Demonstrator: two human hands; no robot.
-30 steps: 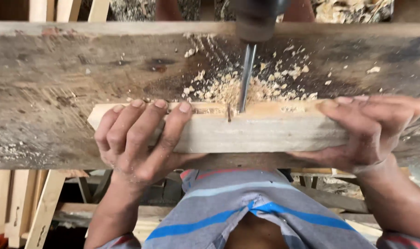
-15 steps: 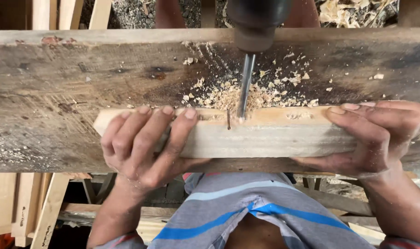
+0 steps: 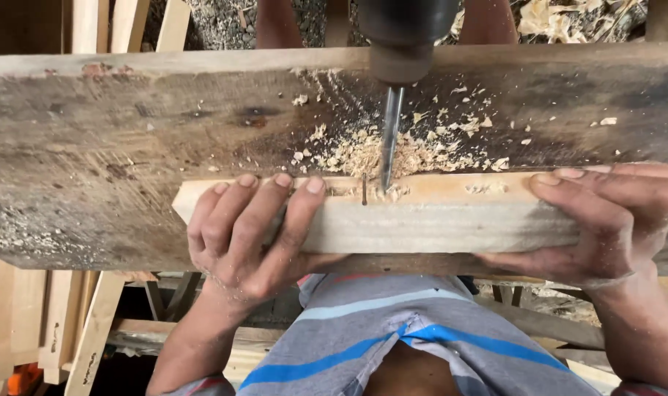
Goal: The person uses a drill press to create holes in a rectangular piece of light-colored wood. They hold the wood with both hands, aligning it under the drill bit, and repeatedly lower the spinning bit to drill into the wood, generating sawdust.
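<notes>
My left hand (image 3: 249,235) is wrapped over the pale wood block (image 3: 422,220), fingers curled on its far top edge, thumb underneath. The block lies flat on the near part of the weathered bench plank (image 3: 114,147). One drill bit (image 3: 389,139), in a dark chuck (image 3: 406,33), is sunk into the block's far edge beside a dark pencil mark. One slot looks partly cut, judging by the shavings (image 3: 363,154); depth hidden. My right hand (image 3: 605,220) clamps the block's right end. Count: one block, one bit, two hands.
</notes>
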